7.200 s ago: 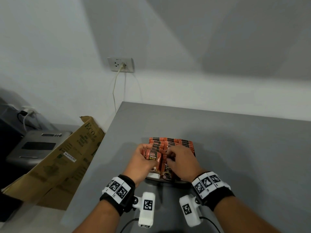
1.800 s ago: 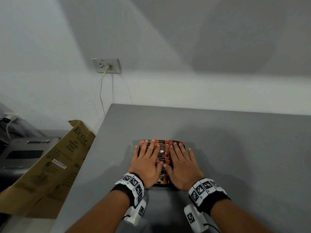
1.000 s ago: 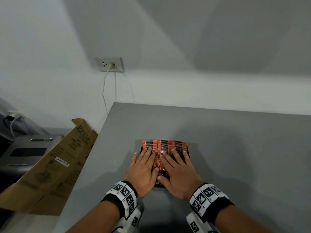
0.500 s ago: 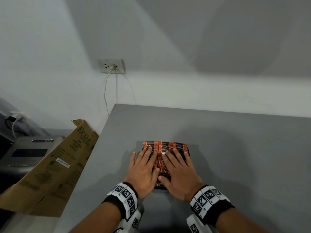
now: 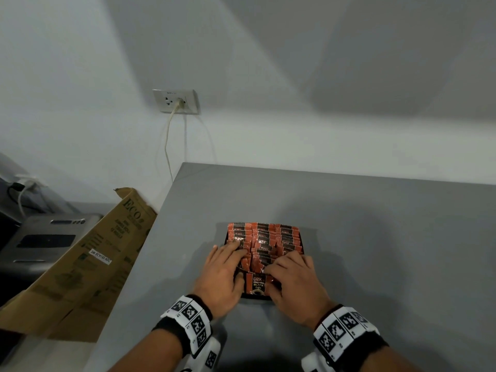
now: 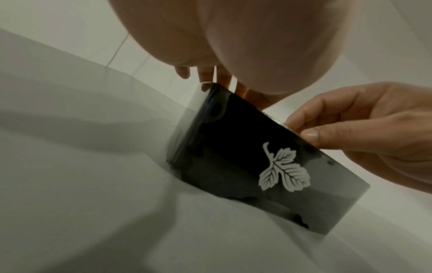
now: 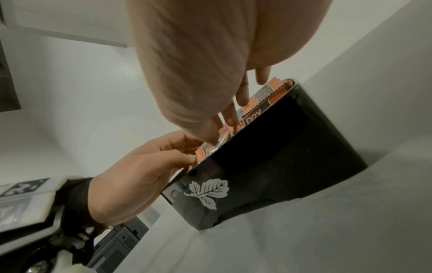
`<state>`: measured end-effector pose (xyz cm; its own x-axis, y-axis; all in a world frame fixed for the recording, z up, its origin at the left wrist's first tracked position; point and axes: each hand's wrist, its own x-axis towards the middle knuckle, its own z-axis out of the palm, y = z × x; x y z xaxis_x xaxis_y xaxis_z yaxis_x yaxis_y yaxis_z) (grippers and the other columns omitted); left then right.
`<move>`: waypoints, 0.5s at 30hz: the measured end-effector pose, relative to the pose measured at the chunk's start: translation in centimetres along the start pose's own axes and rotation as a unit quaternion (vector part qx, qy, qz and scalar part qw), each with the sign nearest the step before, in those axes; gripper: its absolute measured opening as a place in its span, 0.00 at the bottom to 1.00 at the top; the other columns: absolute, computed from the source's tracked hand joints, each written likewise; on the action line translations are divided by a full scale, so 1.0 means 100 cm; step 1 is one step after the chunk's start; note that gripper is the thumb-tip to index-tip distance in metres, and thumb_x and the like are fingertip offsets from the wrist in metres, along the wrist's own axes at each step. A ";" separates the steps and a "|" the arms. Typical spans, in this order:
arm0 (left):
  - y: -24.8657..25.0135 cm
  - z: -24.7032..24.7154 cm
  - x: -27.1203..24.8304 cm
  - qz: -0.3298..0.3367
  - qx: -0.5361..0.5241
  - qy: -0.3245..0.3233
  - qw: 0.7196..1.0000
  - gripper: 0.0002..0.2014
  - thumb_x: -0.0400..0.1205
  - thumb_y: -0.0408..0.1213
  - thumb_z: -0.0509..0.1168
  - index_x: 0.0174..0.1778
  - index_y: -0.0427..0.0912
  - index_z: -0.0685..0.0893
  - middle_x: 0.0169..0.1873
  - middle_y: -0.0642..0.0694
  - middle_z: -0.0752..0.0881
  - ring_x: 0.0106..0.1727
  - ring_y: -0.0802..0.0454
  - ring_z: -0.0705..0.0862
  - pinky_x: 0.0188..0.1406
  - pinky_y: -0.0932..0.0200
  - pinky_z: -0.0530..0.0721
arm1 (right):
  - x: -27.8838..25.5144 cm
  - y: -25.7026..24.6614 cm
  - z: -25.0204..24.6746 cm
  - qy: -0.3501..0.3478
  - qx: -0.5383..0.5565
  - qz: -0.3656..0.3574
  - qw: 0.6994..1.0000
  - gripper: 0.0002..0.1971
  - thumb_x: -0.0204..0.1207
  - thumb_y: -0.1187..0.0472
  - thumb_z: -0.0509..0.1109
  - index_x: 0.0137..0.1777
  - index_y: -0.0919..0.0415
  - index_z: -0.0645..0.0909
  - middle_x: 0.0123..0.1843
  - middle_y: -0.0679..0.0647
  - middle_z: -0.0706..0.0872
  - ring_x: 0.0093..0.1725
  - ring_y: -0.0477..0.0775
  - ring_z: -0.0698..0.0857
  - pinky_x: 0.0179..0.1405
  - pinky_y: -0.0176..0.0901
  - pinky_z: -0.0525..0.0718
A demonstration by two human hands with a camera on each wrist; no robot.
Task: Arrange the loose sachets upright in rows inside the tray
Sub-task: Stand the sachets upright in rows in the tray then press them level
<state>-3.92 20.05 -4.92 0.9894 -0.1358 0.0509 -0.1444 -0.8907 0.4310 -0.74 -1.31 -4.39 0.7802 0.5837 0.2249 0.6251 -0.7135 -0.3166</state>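
Note:
A black tray (image 5: 302,244) with a white leaf mark (image 6: 284,169) stands on the grey table, packed with rows of upright orange and black sachets (image 5: 268,237). One sachet (image 5: 258,284) at the near end faces me, label showing. My left hand (image 5: 236,264) lies over the left row with its thumb at the near sachets (image 7: 203,147), which its curled fingers pinch. My right hand (image 5: 273,272) is curled over the near right sachets. In the left wrist view its thumb (image 6: 311,135) and forefinger pinch a sachet's serrated top at the tray's front wall (image 6: 233,147).
The grey table (image 5: 389,237) meets the wall at the back, and its left edge runs close to the tray. Beyond that edge a brown cardboard box (image 5: 94,259) leans by a grey machine (image 5: 45,242). A wall socket (image 5: 175,101) has a cable plugged in.
Both hands lay flat on the sachet tops. They have since drawn back toward the near end and curled, with their thumbs and fingers at the front sachets. The tray has stayed in place.

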 end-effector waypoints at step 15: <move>-0.002 0.003 -0.002 0.075 0.018 0.059 0.995 0.09 0.75 0.46 0.66 0.50 0.54 0.85 0.68 0.52 0.78 0.71 0.51 0.72 0.76 0.47 0.66 | 0.004 0.004 0.002 -0.008 0.024 0.050 0.998 0.10 0.74 0.44 0.64 0.40 0.44 0.84 0.45 0.36 0.80 0.49 0.43 0.75 0.49 0.40 0.68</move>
<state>-4.05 20.11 -5.29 0.9513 -0.2185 0.2176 -0.2887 -0.8793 0.3788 -0.16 -1.26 -4.59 0.8378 0.5168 0.1762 0.5421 -0.7491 -0.3808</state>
